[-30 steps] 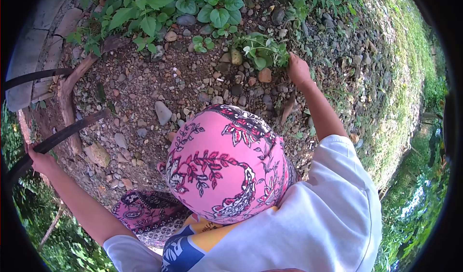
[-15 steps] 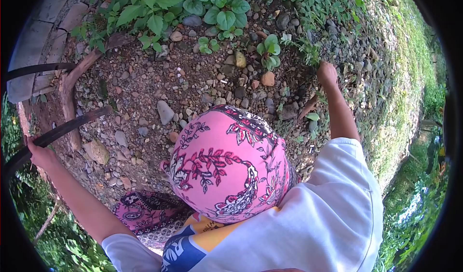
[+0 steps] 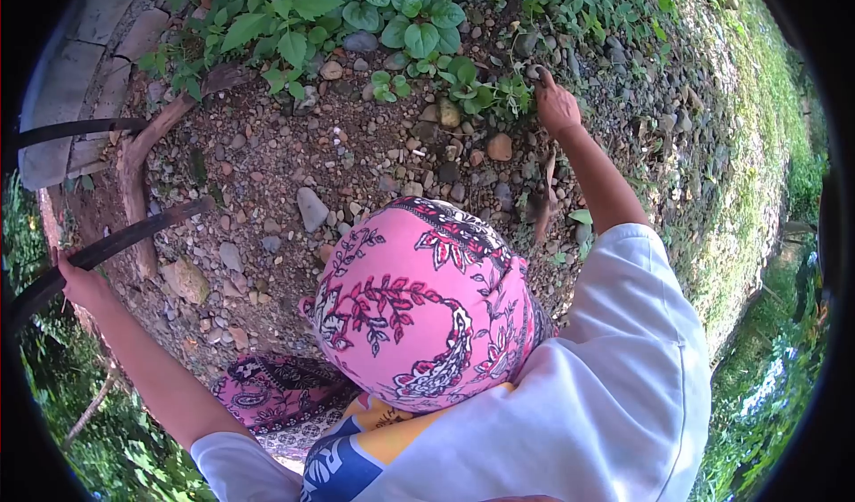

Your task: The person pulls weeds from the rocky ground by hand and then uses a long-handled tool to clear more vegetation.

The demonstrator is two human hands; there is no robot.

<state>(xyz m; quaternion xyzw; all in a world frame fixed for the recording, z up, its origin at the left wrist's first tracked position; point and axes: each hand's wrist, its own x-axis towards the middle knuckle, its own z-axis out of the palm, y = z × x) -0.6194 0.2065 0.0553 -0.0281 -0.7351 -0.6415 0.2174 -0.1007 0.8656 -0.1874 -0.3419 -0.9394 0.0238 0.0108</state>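
Note:
At the left edge, my left hand point(image 3: 82, 286) is closed on a dark curved bar point(image 3: 151, 231), its fingers partly hidden behind it. Over the stony soil at upper right, my right hand point(image 3: 557, 110) is closed beside a small leafy weed point(image 3: 512, 95). The weed's leaves stick out to the left of the fist and seem to be in its grip; the stem is hidden. A broad-leaved seedling point(image 3: 463, 76) grows just left of it. Below the right wrist lies a thin brown strip point(image 3: 545, 201), blurred.
Pink patterned cloth point(image 3: 401, 306) fills the lower middle. Green plants point(image 3: 419, 16) grow along the top. A bent branch point(image 3: 134, 159) and a second dark bar point(image 3: 80, 131) lie at the left, near paving slabs point(image 3: 76, 65). Stones point(image 3: 312, 209) cover the soil; grass point(image 3: 757, 146) borders the right.
My right hand has moved left and slightly up, and the leafy weed has shifted left with it. The brown strip now stands more upright. My left hand stays on the bar.

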